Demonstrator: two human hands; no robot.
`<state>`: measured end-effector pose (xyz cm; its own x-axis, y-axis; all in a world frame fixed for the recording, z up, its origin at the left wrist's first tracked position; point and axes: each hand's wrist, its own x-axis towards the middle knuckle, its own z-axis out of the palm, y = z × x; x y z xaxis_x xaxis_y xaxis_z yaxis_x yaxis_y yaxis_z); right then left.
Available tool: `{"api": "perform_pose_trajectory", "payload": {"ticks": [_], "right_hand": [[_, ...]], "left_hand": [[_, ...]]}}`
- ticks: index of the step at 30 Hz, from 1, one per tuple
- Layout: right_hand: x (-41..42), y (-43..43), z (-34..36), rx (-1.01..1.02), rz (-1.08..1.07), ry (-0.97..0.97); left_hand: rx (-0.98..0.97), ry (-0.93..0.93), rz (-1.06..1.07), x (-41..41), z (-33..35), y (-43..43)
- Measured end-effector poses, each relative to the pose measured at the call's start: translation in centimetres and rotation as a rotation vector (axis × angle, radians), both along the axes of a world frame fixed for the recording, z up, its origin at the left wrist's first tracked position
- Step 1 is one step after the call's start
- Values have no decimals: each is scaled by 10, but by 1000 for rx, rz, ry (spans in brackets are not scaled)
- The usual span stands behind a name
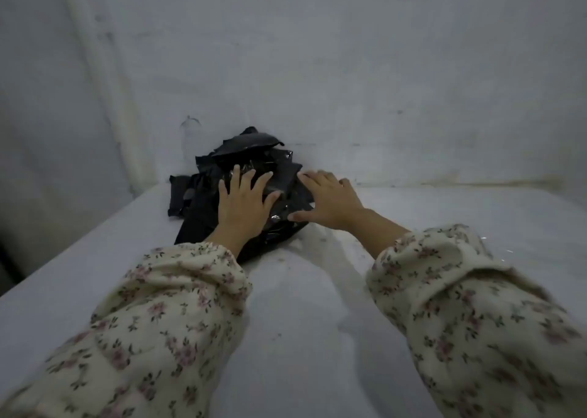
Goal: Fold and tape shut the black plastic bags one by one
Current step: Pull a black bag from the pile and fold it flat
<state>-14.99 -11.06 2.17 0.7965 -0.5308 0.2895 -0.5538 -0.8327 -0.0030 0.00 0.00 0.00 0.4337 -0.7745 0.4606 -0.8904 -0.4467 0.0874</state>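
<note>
A pile of several black plastic bags point(203, 192) lies at the far end of the white surface point(301, 306), against the wall. Some of the bags are folded flat and shiny tape glints on them. My left hand point(243, 205) rests flat on top of the pile with its fingers spread. My right hand point(330, 200) lies flat on the pile's right edge, fingers straight, thumb stretched toward the left hand. Both arms wear cream floral sleeves. No tape roll is in sight.
A pale wall point(349, 68) rises right behind the pile. The white surface's left edge point(95, 236) runs diagonally, with a dark drop beyond it. Small dark specks dot the surface near the bags.
</note>
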Motion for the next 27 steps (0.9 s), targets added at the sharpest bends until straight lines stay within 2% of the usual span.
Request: {"api": "perform_pose_trajectory", "payload": {"ticks": [4,11,14,18,24,27], "right_hand": [[40,-4,-25,353,-81,48],[83,-9,-59,934,-197,-340],[83,-6,-59,1146,-273,-429],[75,-5,-49,1252,-223,-484],[35,-16,-14,1239,-14,-411],[5,-22,7,1221,100,-314]], "left_hand": [[126,108,16,22,-27,1],[142,174,-66,34,-61,8],[116,226,-103,35,-62,10],[74,323,-109,33,-54,11],[-22,500,-68,22,-19,3],[27,739,-109,6,2,-3]]}}
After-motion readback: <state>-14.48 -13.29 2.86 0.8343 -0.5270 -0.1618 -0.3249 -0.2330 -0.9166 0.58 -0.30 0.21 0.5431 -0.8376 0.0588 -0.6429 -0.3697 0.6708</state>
